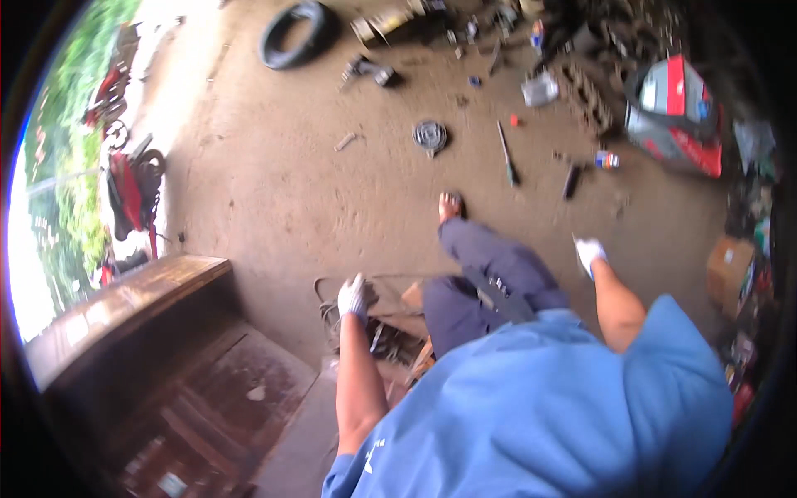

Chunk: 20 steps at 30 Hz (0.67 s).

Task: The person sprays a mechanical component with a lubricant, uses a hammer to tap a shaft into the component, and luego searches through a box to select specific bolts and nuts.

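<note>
My left hand [353, 297], in a white glove, hangs beside my leg, above a low heap of tools and cable [386, 336]. Its fingers are blurred, so their closing does not show. Out to the right, my right hand [590, 253], also white-gloved, is over the bare floor with a fingertip stretched forward and no object seen in it. Ahead on the floor are a screwdriver [507, 153] with a green handle, a black cylindrical handle [571, 181] and a round, dark metal part [429, 137].
A wooden bench [133, 307] stands at left. Farther off lie a black tyre [290, 35] and a greasy metal part [369, 71]. A red and grey machine [677, 116] and a cardboard box [729, 274] are on the right. Motorbikes [133, 191] are parked outside at left.
</note>
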{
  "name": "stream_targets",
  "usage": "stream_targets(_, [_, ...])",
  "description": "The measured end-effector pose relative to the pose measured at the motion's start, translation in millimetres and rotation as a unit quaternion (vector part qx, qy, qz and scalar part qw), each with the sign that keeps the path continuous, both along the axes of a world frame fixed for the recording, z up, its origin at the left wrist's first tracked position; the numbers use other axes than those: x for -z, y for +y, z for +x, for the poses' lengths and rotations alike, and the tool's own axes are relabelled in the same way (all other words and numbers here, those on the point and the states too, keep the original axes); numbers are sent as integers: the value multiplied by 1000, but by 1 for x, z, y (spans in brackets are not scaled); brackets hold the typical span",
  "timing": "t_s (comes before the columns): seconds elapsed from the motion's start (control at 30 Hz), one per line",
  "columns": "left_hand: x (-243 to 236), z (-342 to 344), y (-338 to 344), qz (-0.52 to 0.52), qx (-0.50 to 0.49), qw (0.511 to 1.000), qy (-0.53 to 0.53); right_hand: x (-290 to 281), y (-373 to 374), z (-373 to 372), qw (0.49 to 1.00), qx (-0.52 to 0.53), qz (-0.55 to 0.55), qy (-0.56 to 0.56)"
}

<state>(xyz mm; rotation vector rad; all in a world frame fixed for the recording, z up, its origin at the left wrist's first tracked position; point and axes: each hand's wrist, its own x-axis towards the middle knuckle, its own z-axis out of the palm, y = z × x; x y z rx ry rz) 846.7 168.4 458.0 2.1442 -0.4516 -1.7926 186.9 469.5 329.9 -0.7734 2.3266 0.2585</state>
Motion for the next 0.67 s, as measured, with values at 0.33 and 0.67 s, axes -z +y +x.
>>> stream_targets(0.33, [282, -51, -295, -137, 430, 887, -97, 26, -454, 296, 946, 93, -239, -199])
stream_targets(0.67, [577, -196, -408, -165, 548, 791, -216, 244, -528, 268, 771, 434, -328, -330])
